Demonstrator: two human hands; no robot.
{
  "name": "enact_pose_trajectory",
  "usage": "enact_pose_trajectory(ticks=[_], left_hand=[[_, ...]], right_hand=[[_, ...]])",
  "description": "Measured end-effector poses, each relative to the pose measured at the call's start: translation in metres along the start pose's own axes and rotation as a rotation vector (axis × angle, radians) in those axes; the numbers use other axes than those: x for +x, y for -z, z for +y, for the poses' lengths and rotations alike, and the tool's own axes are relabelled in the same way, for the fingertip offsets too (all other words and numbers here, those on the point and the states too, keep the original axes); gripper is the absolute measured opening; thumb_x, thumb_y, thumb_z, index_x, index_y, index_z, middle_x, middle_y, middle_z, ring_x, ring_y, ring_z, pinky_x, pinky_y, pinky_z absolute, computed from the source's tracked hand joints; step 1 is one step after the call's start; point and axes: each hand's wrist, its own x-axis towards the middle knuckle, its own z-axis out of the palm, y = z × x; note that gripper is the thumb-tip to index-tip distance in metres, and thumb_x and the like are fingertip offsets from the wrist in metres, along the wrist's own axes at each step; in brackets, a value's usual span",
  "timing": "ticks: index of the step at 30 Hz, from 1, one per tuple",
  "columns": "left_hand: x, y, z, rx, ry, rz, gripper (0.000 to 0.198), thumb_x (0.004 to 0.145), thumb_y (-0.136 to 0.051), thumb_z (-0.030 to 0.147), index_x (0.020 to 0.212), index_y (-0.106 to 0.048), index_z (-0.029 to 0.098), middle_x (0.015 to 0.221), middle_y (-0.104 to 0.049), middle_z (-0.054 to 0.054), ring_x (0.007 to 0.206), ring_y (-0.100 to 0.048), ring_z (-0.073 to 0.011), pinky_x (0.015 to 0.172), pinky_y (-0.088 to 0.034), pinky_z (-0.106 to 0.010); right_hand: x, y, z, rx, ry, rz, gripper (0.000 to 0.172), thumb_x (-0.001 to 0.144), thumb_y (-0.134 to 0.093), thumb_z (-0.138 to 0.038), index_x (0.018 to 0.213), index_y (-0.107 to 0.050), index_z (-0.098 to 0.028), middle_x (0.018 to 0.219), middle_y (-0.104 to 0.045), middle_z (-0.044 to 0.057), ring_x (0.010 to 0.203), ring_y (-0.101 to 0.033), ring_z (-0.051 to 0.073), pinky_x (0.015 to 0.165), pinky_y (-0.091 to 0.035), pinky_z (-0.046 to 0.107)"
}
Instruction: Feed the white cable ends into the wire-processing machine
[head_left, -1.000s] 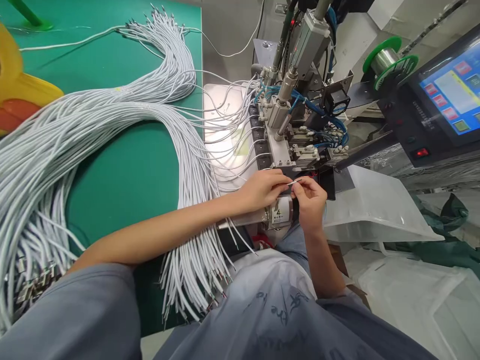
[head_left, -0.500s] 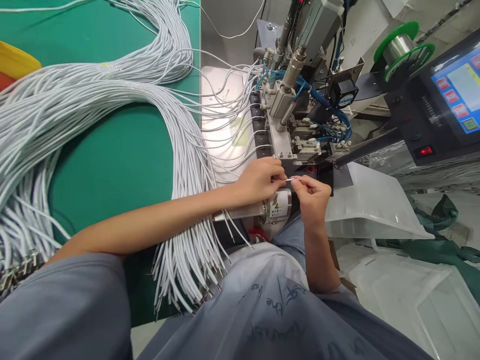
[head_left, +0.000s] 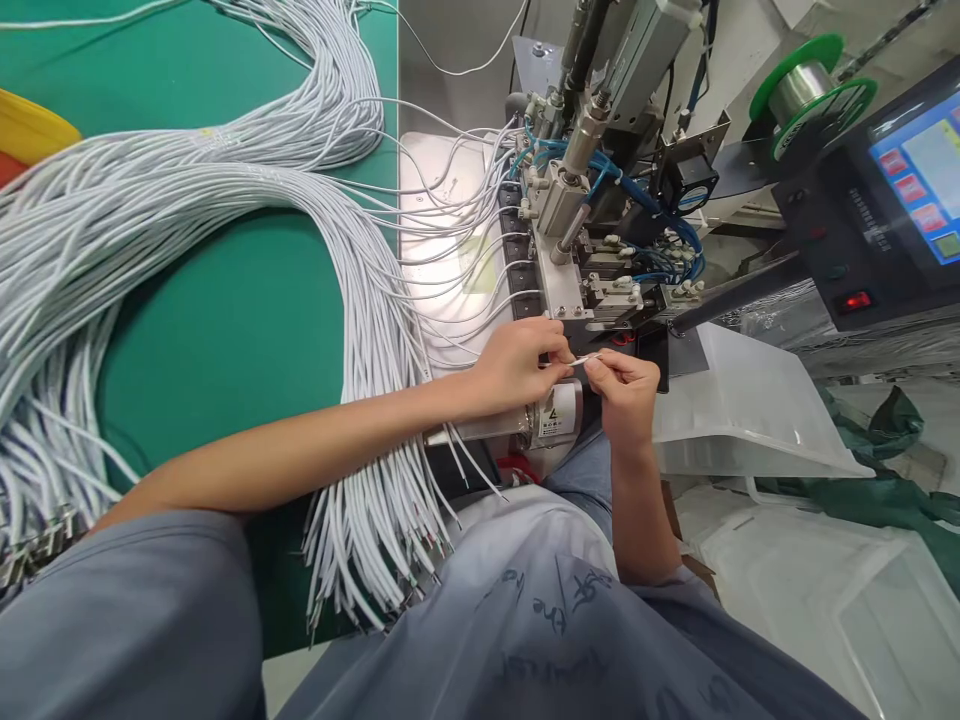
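Note:
Between my hands runs the end of a white cable [head_left: 579, 361]. My left hand [head_left: 523, 364] pinches it from the left, and my right hand [head_left: 624, 388] pinches its tip from the right; what the right fingertips cover is too small to make out. Just beyond my hands stands a machine with metal cylinders [head_left: 564, 200] and blue air tubes. Several white cables lead from its row of black blocks [head_left: 529, 274] to the left. A thick bundle of white cables [head_left: 375, 350] hangs under my left forearm, its stripped ends towards my lap.
A green tabletop [head_left: 225, 310] bears the cable bundles on the left. On the right are a solder wire spool [head_left: 801, 90], a control screen [head_left: 919, 190] and a translucent plastic bin [head_left: 750, 410]. A labelled metal cylinder [head_left: 556, 412] sits just below my hands.
My right fingers have shifted slightly at the cable's tip, and the short stretch of cable between my hands tilts a little more. Both hands otherwise stay in place.

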Motion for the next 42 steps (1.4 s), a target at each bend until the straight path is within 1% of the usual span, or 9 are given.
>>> enact_pose_trajectory(ticks=[4,7,10,13,18,21,25,30,42], left_hand=[[-0.002,-0.001,-0.002,0.078,-0.069,0.044,0.017,0.080,-0.055,0.016,0.063,-0.060,0.015,0.062,-0.054,0.000,0.063,-0.049,-0.0106,0.056,-0.035,-0.022],[-0.003,-0.001,-0.006,0.316,-0.200,0.055,0.021,0.084,-0.050,0.017,0.067,-0.061,0.016,0.065,-0.056,-0.002,0.065,-0.049,-0.0123,0.053,-0.032,-0.024],[-0.003,0.000,-0.010,0.537,-0.327,0.025,0.026,0.087,-0.043,0.013,0.069,-0.061,0.017,0.069,-0.057,-0.003,0.067,-0.048,-0.0136,0.053,-0.030,-0.027],[-0.002,0.000,-0.010,0.589,-0.326,0.002,0.028,0.088,-0.041,0.014,0.069,-0.062,0.017,0.069,-0.057,-0.003,0.068,-0.049,-0.0138,0.054,-0.030,-0.027],[-0.004,-0.003,-0.007,0.392,-0.138,-0.021,0.021,0.086,-0.050,0.021,0.073,-0.066,0.016,0.068,-0.058,-0.002,0.066,-0.052,-0.0121,0.053,-0.033,-0.024],[-0.004,-0.003,-0.009,0.346,-0.108,-0.151,0.020,0.086,-0.049,0.020,0.080,-0.068,0.017,0.070,-0.059,-0.001,0.064,-0.053,-0.0111,0.052,-0.033,-0.023],[0.001,-0.002,-0.014,0.490,-0.067,-0.375,0.022,0.080,-0.046,0.008,0.080,-0.067,0.014,0.073,-0.058,-0.004,0.059,-0.052,-0.0110,0.049,-0.031,-0.025],[0.004,-0.002,-0.019,0.576,-0.026,-0.486,0.022,0.079,-0.042,0.004,0.077,-0.063,0.012,0.076,-0.057,-0.006,0.064,-0.056,-0.0137,0.053,-0.036,-0.024],[0.002,-0.001,-0.021,0.548,-0.121,-0.468,0.022,0.084,-0.045,0.008,0.095,-0.064,0.010,0.084,-0.060,-0.009,0.076,-0.058,-0.0167,0.063,-0.045,-0.026]], right_hand=[[-0.012,-0.022,0.000,-0.056,0.032,0.208,0.023,0.077,-0.059,-0.036,0.064,-0.063,-0.017,0.056,-0.040,-0.003,0.051,-0.035,0.009,0.048,-0.029,0.025],[-0.015,-0.024,-0.004,-0.267,0.120,0.287,0.025,0.079,-0.056,-0.034,0.062,-0.061,-0.017,0.054,-0.036,-0.003,0.051,-0.033,0.009,0.049,-0.029,0.026],[-0.009,-0.013,-0.005,-0.314,0.119,0.131,0.025,0.078,-0.057,-0.030,0.057,-0.058,-0.018,0.051,-0.029,-0.005,0.049,-0.029,0.009,0.048,-0.027,0.026],[-0.003,-0.005,-0.002,-0.260,0.066,0.016,0.021,0.076,-0.057,-0.029,0.058,-0.058,-0.018,0.050,-0.029,-0.005,0.048,-0.027,0.008,0.046,-0.026,0.026],[-0.003,-0.015,0.007,-0.234,0.104,0.153,0.025,0.079,-0.055,-0.032,0.058,-0.058,-0.018,0.051,-0.028,-0.005,0.049,-0.029,0.009,0.048,-0.027,0.026],[-0.002,-0.016,0.013,-0.212,0.077,0.162,0.025,0.079,-0.056,-0.031,0.059,-0.059,-0.017,0.052,-0.031,-0.005,0.050,-0.031,0.009,0.049,-0.029,0.025],[0.004,-0.005,0.029,-0.182,-0.057,0.042,0.022,0.078,-0.055,-0.033,0.066,-0.064,-0.016,0.057,-0.046,-0.003,0.056,-0.043,0.010,0.053,-0.036,0.025],[0.014,0.001,0.048,-0.050,-0.252,-0.037,0.020,0.073,-0.056,-0.034,0.076,-0.066,-0.016,0.061,-0.057,-0.001,0.057,-0.050,0.012,0.056,-0.042,0.026],[0.022,-0.003,0.051,0.039,-0.318,-0.122,0.018,0.072,-0.059,-0.035,0.067,-0.057,-0.018,0.054,-0.051,-0.005,0.050,-0.047,0.009,0.051,-0.040,0.023]])
